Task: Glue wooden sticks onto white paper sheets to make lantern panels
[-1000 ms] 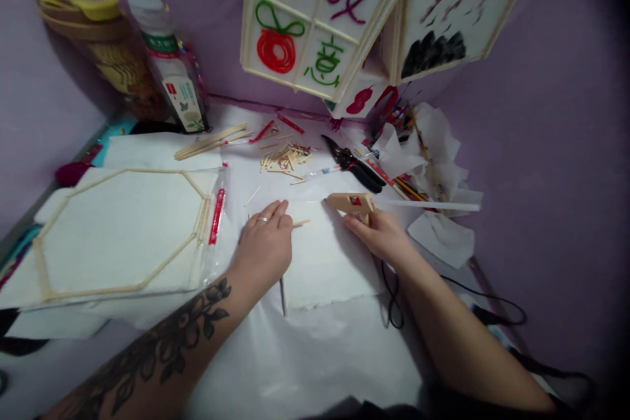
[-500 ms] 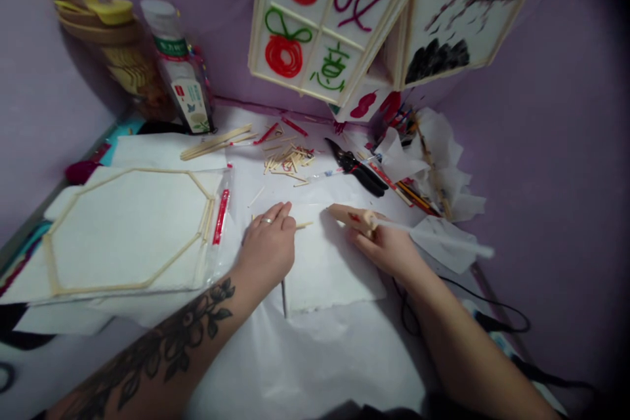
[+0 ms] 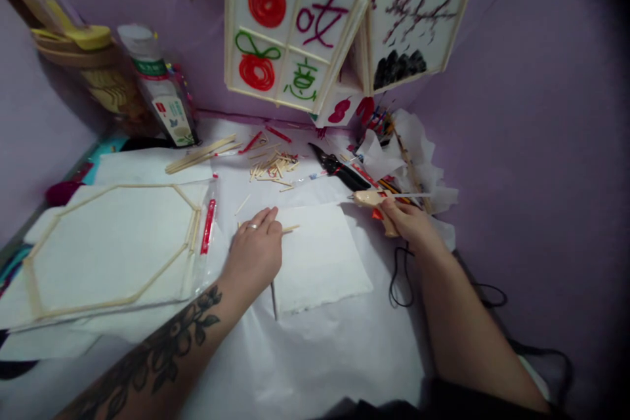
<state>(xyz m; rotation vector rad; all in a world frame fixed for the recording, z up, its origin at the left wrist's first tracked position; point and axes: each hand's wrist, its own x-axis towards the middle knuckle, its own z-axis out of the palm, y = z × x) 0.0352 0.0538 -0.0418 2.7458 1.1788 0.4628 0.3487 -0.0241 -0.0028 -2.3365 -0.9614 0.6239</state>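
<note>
My left hand (image 3: 258, 246), with a ring on one finger, is closed over a thin wooden stick (image 3: 291, 228) at the upper left edge of a white sheet (image 3: 322, 269). The stick's ends stick out on both sides of the hand, while the fingertips and its middle are hidden. In my right hand (image 3: 411, 223) is a tan hot glue gun (image 3: 371, 198), its nozzle pointing left above the sheet's upper right corner. A clear glue stick (image 3: 418, 195) juts from its back, and an orange-red trigger (image 3: 377, 214) shows underneath. A black cord (image 3: 394, 285) loops below the hand.
A wooden octagonal frame (image 3: 132, 302) lies on white sheets at left. Short wooden sticks (image 3: 273, 167) and black pruning shears (image 3: 339, 170) lie at the back. A bottle (image 3: 172, 119) stands back left. Painted lanterns (image 3: 290, 33) hang overhead. Crumpled paper (image 3: 416, 144) sits at right.
My right hand has moved the glue gun away to the right, off the sheet's middle, and turned it more side-on. The left hand stays on the stick. The whole view has shifted slightly.
</note>
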